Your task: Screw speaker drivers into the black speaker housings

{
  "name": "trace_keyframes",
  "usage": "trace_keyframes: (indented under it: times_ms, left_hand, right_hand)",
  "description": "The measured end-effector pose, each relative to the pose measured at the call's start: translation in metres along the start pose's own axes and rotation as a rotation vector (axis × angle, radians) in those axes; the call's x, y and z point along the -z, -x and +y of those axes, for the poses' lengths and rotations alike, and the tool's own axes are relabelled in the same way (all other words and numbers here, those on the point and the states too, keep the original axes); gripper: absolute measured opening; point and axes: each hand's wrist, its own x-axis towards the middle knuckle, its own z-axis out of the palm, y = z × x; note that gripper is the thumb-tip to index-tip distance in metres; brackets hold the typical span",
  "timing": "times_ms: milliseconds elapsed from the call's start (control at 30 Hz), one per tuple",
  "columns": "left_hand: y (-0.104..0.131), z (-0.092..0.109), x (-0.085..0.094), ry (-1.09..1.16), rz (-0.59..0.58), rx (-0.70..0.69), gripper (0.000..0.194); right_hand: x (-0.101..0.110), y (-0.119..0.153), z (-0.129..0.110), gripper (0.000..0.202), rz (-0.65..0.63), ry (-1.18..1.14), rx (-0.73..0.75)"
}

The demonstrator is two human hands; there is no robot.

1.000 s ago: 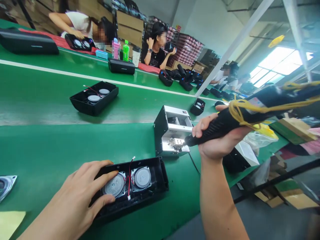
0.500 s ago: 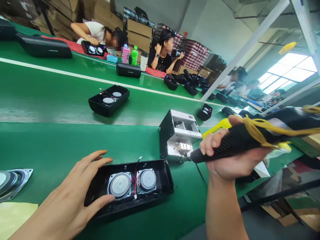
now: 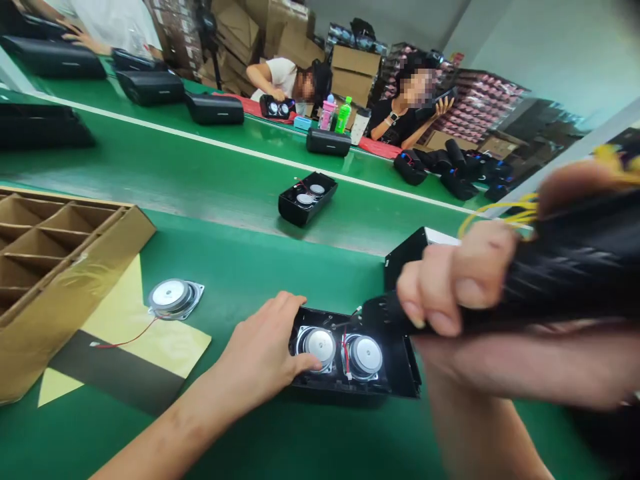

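A black speaker housing [image 3: 395,373] lies open side up on the green bench with two round speaker drivers [image 3: 367,355] set in it. Between the drivers runs a red wire with a white plug. My left hand [image 3: 267,347] holds the housing's left end, fingers over the far edge and thumb against the left driver. My right hand [image 3: 460,293] is wrapped round a black electric screwdriver [image 3: 560,267] with yellow cord tied on it. Its nose points left, over the housing's far edge between the drivers; the tip's exact contact is hard to make out.
To the left, a loose speaker driver [image 3: 173,298] lies near yellow sheets [image 3: 115,307] and a divided cardboard box [image 3: 100,267]. Behind the right hand stands a small machine [image 3: 407,257]. Another housing [image 3: 305,200] sits on the conveyor. Co-workers [image 3: 283,77] handle speakers across it.
My right hand has brought the screwdriver left over the housing's far edge. My left hand now grips the housing's left end more closely. The view has swung left, showing the box.
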Motion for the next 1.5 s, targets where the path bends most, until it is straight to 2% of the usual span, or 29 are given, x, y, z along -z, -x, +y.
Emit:
trace_keyframes:
  times_ms: [67, 133, 233, 333, 467, 733, 1100, 1200, 1300, 1500]
  left_hand:
    - [0.001, 0.002, 0.001, -0.002, 0.005, 0.011, 0.069]
    - [0.002, 0.003, 0.001, -0.008, 0.007, 0.018, 0.067]
    - [0.003, 0.005, 0.0, -0.031, 0.006, 0.032, 0.066]
    - [0.004, 0.009, 0.0, -0.067, -0.002, 0.053, 0.062]
    - [0.004, 0.012, 0.0, -0.115, -0.014, 0.093, 0.055]
    - [0.003, 0.01, -0.002, -0.142, -0.032, 0.087, 0.055]
    - [0.003, 0.013, -0.001, -0.146, -0.038, 0.102, 0.052]
    - [0.004, 0.013, 0.0, -0.151, -0.039, 0.094, 0.052]
    - [0.004, 0.012, 0.0, -0.156, -0.042, 0.085, 0.052]
    - [-0.002, 0.009, 0.0, -0.164, -0.057, 0.096, 0.058]
  right_hand:
    - [-0.017, -0.005, 0.021, 0.049, -0.025, -0.061, 0.019]
    - [-0.022, -0.007, 0.044, 0.059, -0.077, -0.079, 0.02]
    - [-0.02, -0.004, 0.071, 0.061, -0.103, -0.076, 0.01]
    - [-0.02, -0.001, 0.086, 0.061, -0.074, -0.072, 0.0]
    - [-0.023, 0.002, 0.092, 0.057, -0.07, -0.057, -0.038]
    - [-0.024, 0.005, 0.097, 0.055, -0.075, -0.067, -0.066]
    - [-0.023, 0.005, 0.104, 0.063, -0.072, -0.027, -0.111]
    - [-0.018, 0.005, 0.107, 0.058, -0.13, -0.04, -0.108]
    - [-0.015, 0.007, 0.112, 0.062, -0.214, -0.068, -0.152]
    - [-0.016, 0.017, 0.119, 0.065, -0.262, -0.126, -0.217]
